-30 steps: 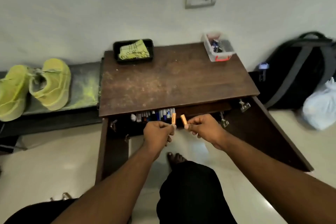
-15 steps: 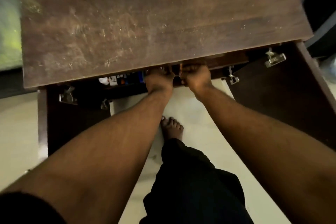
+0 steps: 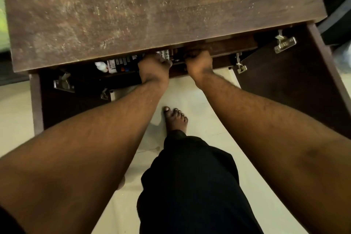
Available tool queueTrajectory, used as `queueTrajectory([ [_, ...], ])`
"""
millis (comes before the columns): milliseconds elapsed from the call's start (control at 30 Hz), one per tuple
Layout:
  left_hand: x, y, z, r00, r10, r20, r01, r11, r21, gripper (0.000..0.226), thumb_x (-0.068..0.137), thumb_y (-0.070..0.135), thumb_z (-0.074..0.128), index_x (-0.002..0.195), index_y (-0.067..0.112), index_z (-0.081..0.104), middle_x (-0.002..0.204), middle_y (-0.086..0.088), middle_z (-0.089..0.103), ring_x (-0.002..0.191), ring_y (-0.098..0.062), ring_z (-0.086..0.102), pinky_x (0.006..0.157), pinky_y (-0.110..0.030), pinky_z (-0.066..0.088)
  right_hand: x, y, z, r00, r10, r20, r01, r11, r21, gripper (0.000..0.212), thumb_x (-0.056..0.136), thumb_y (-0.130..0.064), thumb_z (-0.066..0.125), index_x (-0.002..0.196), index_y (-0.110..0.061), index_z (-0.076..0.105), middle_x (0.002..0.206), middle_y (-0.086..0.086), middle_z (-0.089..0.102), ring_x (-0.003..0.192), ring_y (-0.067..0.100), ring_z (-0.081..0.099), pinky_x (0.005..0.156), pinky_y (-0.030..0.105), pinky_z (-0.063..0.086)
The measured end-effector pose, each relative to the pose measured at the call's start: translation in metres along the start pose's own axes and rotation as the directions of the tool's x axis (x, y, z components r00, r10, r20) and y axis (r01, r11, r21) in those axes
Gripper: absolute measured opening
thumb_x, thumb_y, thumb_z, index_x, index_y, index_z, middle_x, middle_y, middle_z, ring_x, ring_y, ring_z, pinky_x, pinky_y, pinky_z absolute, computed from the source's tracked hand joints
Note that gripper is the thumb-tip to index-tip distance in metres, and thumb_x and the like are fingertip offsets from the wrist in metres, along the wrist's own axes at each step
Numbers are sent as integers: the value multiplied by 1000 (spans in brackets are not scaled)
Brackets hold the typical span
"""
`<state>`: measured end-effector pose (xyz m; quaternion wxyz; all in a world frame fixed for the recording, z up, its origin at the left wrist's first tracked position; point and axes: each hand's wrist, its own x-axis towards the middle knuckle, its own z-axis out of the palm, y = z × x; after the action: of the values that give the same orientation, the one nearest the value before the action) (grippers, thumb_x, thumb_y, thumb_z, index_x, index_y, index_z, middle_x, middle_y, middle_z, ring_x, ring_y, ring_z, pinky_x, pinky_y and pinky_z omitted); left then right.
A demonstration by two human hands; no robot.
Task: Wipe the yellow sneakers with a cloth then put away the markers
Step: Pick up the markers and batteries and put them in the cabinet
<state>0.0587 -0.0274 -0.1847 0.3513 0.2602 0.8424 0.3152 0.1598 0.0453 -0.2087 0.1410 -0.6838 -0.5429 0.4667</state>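
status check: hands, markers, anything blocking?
Left hand and right hand both reaching into the shelf under the tabletop, fingers hidden. Markers standing in a row inside, left of the hands. Cabinet doors open, nothing blocking.

— What was the top (image 3: 152, 11) made of?
— Dark wood, matt, worn and scuffed with pale speckled patches. The doors (image 3: 296, 85) looked a smoother, darker wood.
— And the hinges (image 3: 284, 42)?
— Bright metal, shiny.
— The floor (image 3: 205, 112)?
— Pale tile, smooth, slightly glossy.
— The markers (image 3: 121, 64)?
— Plastic barrels with printed labels, faintly glossy.
— The trouser leg (image 3: 190, 186)?
— Black cloth, matt.
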Motion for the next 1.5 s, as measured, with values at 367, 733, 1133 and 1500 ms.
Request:
queueTrajectory([
  [367, -96, -31, -177, 967, 210, 145, -243, 930, 274, 8, 84, 18, 69, 84, 13, 75, 74, -5, 71, 73, -21, 68, 72, -35, 58, -145, -102, -27, 673, -305, 674, 708, 530, -467, 16, 89, -11, 58, 92, -4, 72, 92, 6, 70, 90, 20, 64, 76, 27, 46],
  [733, -134, -204, -446, 893, 5, -450, -13, 1000, -16, 9, 78, 7, 64, 81, 7, 72, 71, -4, 65, 76, -30, 68, 74, -39, 58, -335, -233, 167, 309, -414, 856, 951, 157, -267, 17, 90, -19, 59, 101, -14, 72, 101, 1, 70, 94, 15, 62, 78, 21, 42],
  [1133, -112, -467, -332, 712, -663, -231, 546, 730, -411, 21, 73, 6, 69, 62, 23, 62, 76, -16, 69, 72, -36, 68, 70, -48, 58, -258, -78, 400, 373, 73, 925, 920, 101, -379, 16, 85, -13, 64, 98, -10, 73, 107, 9, 69, 99, 23, 62, 78, 22, 43],
  [1500, -38, -518, -240, 539, -802, -258, 644, 590, -487, 24, 83, 32, 70, 98, 14, 73, 97, -6, 69, 89, -24, 63, 74, -25, 43, -178, 49, 460, 470, 191, 862, 838, 212, -503, 35, 83, -18, 68, 117, -13, 65, 127, 6, 61, 116, 22, 55, 97, 26, 41],
])
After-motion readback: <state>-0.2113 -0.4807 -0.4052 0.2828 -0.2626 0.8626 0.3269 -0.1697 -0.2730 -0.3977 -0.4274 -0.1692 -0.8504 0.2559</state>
